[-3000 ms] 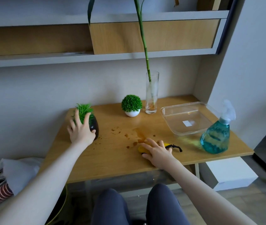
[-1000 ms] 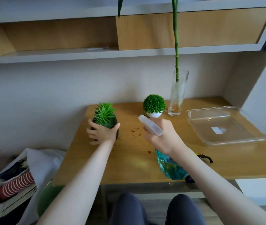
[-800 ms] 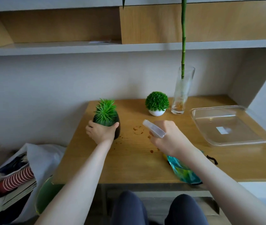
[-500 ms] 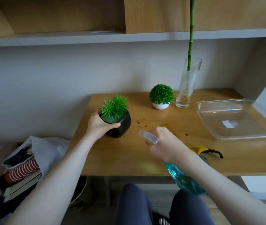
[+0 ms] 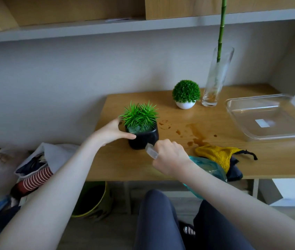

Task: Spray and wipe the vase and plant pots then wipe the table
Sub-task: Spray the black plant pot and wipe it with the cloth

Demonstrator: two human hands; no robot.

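The black pot (image 5: 143,139) with its spiky green plant (image 5: 139,115) stands upright near the left front part of the worktop (image 5: 125,165), and my left hand (image 5: 111,132) grasps it from the left, thumb laid across its front wall and fingers reaching round behind. My right hand (image 5: 170,156) is clenched round the neck of the spray bottle (image 5: 207,167), whose clear nozzle (image 5: 151,151) points at the pot's lower right corner, just beside it; the bottle's blue-green body hangs past the front edge of the worktop under my wrist. Right of that hand lies a crumpled yellow cloth (image 5: 217,155) with a dark cloth (image 5: 234,171) partly under it. Brown stains (image 5: 195,135) mark the wood between the pot and the cloth. Further back stand a small white pot (image 5: 185,105) with a round green bush and, just to its right, a tall glass vase (image 5: 215,78) holding a green stalk. A clear tray (image 5: 237,112) lies at the right side.
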